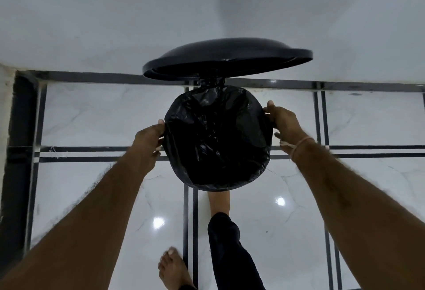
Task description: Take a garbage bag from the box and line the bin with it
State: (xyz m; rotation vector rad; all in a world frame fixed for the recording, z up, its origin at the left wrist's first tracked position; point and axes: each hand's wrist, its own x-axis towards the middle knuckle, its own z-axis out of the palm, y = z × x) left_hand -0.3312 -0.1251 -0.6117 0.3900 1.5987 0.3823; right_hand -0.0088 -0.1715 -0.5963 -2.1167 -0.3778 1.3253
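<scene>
While the fingers [161,123] of the left hand [147,142] and of the right hand [284,120] are pinching the garbage bag [216,138] against opposite sides of the bin [213,187], the bag is already sitting inside, folded over its rim; judging by this, only smoothing is remaining. Behind the bin, the lid [227,59] is standing raised; no box is showing.

Glossy white marble floor [264,232], black inlay lines [190,220], plain white wall [115,13]
</scene>
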